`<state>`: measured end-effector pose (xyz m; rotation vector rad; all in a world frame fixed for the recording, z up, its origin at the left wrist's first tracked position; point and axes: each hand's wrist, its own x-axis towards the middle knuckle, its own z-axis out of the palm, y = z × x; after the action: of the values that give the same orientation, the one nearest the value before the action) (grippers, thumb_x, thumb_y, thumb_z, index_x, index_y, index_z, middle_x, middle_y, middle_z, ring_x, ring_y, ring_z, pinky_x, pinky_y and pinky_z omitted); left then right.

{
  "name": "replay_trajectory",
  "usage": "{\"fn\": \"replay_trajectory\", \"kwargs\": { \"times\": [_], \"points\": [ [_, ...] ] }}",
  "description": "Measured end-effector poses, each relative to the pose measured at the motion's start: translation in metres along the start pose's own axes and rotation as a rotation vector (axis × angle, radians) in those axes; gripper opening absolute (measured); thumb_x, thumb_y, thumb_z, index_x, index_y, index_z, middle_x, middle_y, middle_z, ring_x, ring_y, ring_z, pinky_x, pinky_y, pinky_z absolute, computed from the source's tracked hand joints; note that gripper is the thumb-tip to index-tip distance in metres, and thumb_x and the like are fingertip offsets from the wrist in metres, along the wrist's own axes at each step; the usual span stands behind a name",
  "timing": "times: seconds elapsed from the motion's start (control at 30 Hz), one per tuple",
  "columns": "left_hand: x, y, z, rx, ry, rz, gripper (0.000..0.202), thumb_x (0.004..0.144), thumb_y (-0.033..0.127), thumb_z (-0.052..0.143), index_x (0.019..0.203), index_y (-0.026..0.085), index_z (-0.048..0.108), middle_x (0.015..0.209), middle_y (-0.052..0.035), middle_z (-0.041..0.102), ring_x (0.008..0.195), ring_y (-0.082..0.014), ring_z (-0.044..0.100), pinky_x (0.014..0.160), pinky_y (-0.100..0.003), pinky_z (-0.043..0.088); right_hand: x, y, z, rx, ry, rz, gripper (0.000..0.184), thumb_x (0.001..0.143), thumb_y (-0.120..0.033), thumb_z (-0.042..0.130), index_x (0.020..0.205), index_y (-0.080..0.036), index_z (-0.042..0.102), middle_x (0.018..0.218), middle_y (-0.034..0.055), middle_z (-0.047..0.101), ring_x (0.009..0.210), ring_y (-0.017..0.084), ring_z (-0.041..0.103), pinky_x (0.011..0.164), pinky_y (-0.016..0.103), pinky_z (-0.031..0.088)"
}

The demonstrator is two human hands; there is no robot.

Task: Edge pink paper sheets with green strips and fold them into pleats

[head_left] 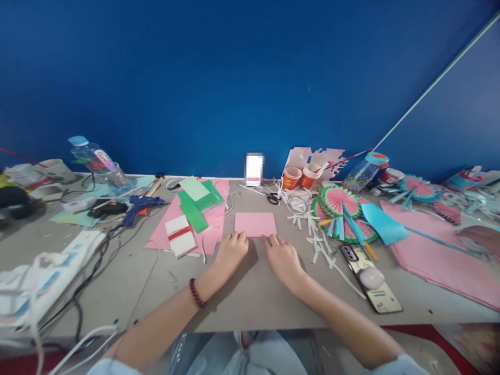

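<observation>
A pink sheet of paper (255, 224) lies flat on the grey table in front of me, its near edge towards me. My left hand (232, 251) is closed at the near left corner, fingers bent over the edge. At the near right corner, my right hand (283, 258) is closed with its fingertips on the paper; a small dark line shows by the index finger. Both thumbs are mostly hidden. To the left, a larger pink sheet (160, 237) bears green paper pieces (194, 216) and a white stack with a red band (180, 237).
Scissors (273, 198) and red paper cups (292, 178) stand beyond. At right are paper watermelon fans (339, 202), white strips (312, 241), a phone (385, 299) and pink sheets (441, 260). A blue glue gun (138, 205), power strip (68, 265) and bottle (97, 159) are at left.
</observation>
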<state>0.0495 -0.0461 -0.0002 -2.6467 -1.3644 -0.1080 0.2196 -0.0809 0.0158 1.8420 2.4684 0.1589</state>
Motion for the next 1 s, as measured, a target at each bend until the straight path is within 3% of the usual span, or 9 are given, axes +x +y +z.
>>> {"fn": "replay_trajectory", "kwargs": {
  "times": [0.27,0.4,0.57,0.67,1.0],
  "points": [
    [-0.007,0.017,-0.004,0.055,-0.076,-0.075,0.025,0.081,0.001,0.049,0.1,0.007,0.065,0.1,-0.017,0.057,0.084,-0.022,0.06,0.068,-0.031,0.048,-0.005,-0.01,0.015,-0.046,0.079,0.023,0.044,0.084,-0.007,0.046,0.127,-0.012,0.051,0.116,0.0187,0.058,0.111,0.028,0.053,0.088,0.038,0.048],
    [-0.013,0.029,-0.012,-0.001,-0.082,-0.108,0.034,0.082,0.019,0.053,0.111,0.004,0.061,0.114,-0.0232,0.053,0.094,-0.0283,0.06,0.069,-0.034,0.05,-0.004,-0.014,0.013,-0.021,0.07,0.032,0.042,0.084,-0.012,0.049,0.126,-0.007,0.051,0.117,0.0226,0.056,0.111,0.03,0.053,0.088,0.041,0.047],
    [-0.014,0.041,-0.013,0.006,-0.003,-0.171,0.052,0.084,0.028,0.048,0.13,0.002,0.046,0.118,-0.0264,0.052,0.109,-0.0356,0.053,0.075,-0.04,0.049,-0.001,-0.016,0.006,0.035,0.037,0.065,0.05,0.085,-0.025,0.056,0.133,-0.015,0.045,0.115,0.02,0.057,0.11,0.03,0.054,0.085,0.039,0.048],
    [-0.014,0.043,-0.011,-0.011,-0.007,-0.178,0.054,0.085,0.03,0.048,0.131,0.002,0.045,0.119,-0.0284,0.051,0.111,-0.038,0.051,0.075,-0.041,0.048,-0.001,-0.017,0.005,0.024,0.033,0.054,0.057,0.084,-0.029,0.058,0.137,-0.018,0.041,0.117,0.0202,0.056,0.109,0.03,0.055,0.084,0.04,0.048],
    [-0.012,0.034,-0.013,-0.034,-0.014,-0.144,0.044,0.085,0.028,0.052,0.125,0.01,0.051,0.113,-0.0189,0.054,0.103,-0.0309,0.052,0.072,-0.036,0.046,-0.001,-0.016,0.007,-0.032,0.036,0.038,0.054,0.083,-0.02,0.055,0.136,-0.017,0.044,0.112,0.0187,0.059,0.103,0.03,0.057,0.078,0.039,0.05]
  ]
}}
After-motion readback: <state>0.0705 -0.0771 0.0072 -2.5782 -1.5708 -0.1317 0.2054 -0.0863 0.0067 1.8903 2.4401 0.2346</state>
